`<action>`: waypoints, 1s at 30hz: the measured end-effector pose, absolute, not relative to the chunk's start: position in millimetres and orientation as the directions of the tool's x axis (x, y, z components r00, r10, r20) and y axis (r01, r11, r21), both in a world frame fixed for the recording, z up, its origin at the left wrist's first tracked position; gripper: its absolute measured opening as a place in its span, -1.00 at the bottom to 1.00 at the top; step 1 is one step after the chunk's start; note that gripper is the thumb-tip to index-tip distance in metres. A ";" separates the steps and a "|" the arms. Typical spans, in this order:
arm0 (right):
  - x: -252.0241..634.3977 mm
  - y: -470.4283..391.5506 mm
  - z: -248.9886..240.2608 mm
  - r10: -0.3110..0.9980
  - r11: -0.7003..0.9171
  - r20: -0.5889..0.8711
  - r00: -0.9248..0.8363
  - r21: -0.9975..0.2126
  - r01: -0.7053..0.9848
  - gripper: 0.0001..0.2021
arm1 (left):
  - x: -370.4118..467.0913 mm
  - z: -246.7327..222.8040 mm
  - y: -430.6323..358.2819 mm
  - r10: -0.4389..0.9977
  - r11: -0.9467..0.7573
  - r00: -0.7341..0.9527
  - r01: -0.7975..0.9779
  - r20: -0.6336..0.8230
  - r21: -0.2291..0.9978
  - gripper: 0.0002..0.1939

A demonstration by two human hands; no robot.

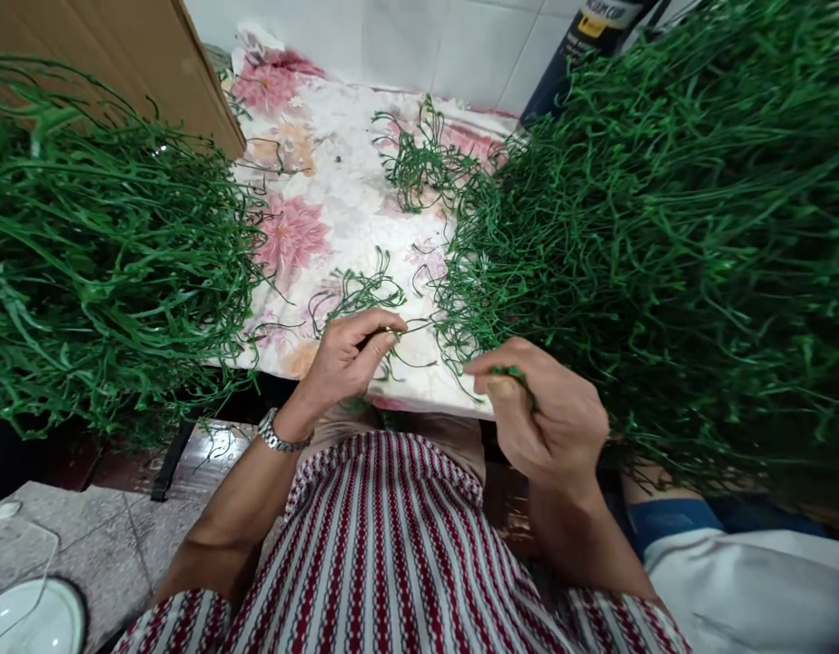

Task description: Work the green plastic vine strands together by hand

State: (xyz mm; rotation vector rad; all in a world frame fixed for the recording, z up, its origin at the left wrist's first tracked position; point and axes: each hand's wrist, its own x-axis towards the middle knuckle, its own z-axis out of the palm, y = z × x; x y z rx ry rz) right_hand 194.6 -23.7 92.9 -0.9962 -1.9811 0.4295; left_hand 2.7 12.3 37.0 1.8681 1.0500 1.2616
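Observation:
My left hand, with a metal watch on the wrist, pinches a thin green stem between thumb and fingers just above the near edge of a floral cloth. A few centimetres to its right, my right hand is closed around a green stem piece held at the thumb tip. It sits against the lower edge of a large heap of green stems on the right. A second big heap of green stems lies on the left.
A small clump of loose stems lies at the far side of the cloth. A cardboard box stands at the back left, a dark container against the tiled wall. A white plate rests on the floor, lower left.

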 end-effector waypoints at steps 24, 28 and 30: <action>177.4 16.3 51.4 0.768 0.548 0.356 -0.532 -0.795 0.260 -0.77 | -1.1 32.8 -5.3 0.952 0.056 0.307 -0.218 0.014 0.974 -0.80; 173.4 12.4 49.9 0.781 0.543 0.341 -0.524 -0.785 0.298 -0.75 | 0.2 29.7 -4.2 0.976 0.006 0.218 -0.142 0.025 0.990 -0.80; 170.5 9.9 47.7 0.802 0.510 0.307 -0.513 -0.798 0.320 -0.74 | 5.1 28.9 -5.9 0.991 -0.034 0.127 -0.116 0.049 0.993 -0.81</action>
